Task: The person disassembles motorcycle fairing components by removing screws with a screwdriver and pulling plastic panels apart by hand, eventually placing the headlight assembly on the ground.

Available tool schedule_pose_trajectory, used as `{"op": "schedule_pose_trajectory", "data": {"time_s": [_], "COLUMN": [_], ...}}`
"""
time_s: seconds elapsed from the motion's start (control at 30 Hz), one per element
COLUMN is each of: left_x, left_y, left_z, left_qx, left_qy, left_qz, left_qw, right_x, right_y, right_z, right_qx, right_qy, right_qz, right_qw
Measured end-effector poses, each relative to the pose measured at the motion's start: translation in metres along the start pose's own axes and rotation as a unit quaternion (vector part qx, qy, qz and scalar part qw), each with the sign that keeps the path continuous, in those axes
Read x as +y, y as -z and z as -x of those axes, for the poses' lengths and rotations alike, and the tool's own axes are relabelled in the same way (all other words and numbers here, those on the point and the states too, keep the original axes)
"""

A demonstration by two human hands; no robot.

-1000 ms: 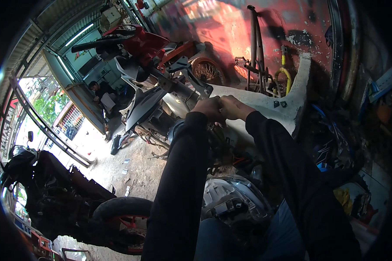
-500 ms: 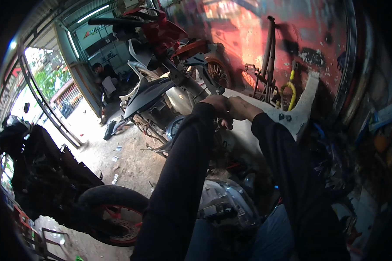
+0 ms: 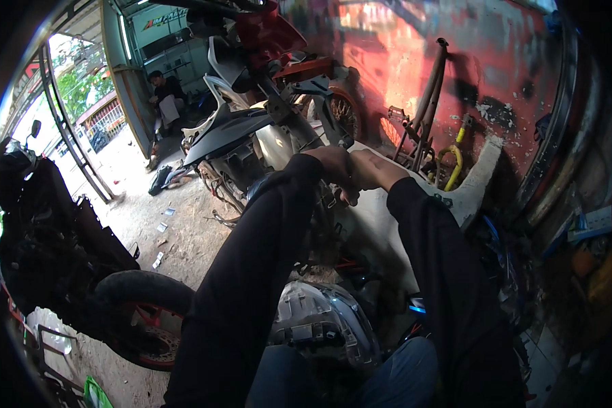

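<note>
Both hands meet at the near end of a partly stripped motorcycle (image 3: 232, 134), next to its metal bracket (image 3: 336, 119). My left hand (image 3: 330, 163) is closed, its fingers curled downward. Pressed close beside it, my right hand (image 3: 372, 170) is closed as well. Whatever they grip is hidden by the hands themselves. Below the forearms, near my knees, lies a clear headlight unit (image 3: 326, 316) with a dark housing. A whitish panel or ledge (image 3: 381, 221) extends behind and below the hands.
A dark motorcycle with a black tyre (image 3: 143, 292) stands at the left. Against the red wall lean a brown bare frame (image 3: 428, 102) and a yellow tube (image 3: 455, 160). A person (image 3: 166, 98) sits at the back. Small packets (image 3: 162, 228) lie on the dirt floor.
The view has shifted, so the floor and the dark motorcycle appear farther left and the headlight unit shows more fully. Both hands stay together at the same spot on the motorcycle.
</note>
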State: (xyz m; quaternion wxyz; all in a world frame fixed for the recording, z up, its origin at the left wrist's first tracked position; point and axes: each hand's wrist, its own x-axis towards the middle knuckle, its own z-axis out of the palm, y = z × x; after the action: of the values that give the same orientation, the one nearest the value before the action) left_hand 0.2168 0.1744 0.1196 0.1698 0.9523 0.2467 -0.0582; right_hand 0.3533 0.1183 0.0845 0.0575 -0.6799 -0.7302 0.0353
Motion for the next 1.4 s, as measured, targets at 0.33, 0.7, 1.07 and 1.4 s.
{"op": "schedule_pose_trajectory", "data": {"time_s": [0.33, 0.7, 1.07, 1.4], "left_x": [0.003, 0.002, 0.004, 0.004], "left_y": [0.000, -0.001, -0.003, -0.005], "left_z": [0.006, 0.010, 0.007, 0.010], "left_qx": [0.003, 0.031, 0.016, 0.034], "left_qy": [0.031, 0.040, 0.022, 0.015], "left_qz": [-0.026, -0.044, -0.052, -0.045], "left_qw": [0.999, 0.998, 0.998, 0.998], "right_x": [-0.016, -0.018, -0.012, -0.014], "right_y": [0.014, 0.013, 0.009, 0.010], "right_z": [0.014, 0.012, 0.011, 0.016], "right_qx": [0.011, 0.002, -0.010, 0.012], "right_qy": [0.011, 0.028, 0.016, -0.007], "right_qz": [-0.049, -0.048, -0.049, -0.075], "right_qw": [0.999, 0.998, 0.999, 0.997]}}
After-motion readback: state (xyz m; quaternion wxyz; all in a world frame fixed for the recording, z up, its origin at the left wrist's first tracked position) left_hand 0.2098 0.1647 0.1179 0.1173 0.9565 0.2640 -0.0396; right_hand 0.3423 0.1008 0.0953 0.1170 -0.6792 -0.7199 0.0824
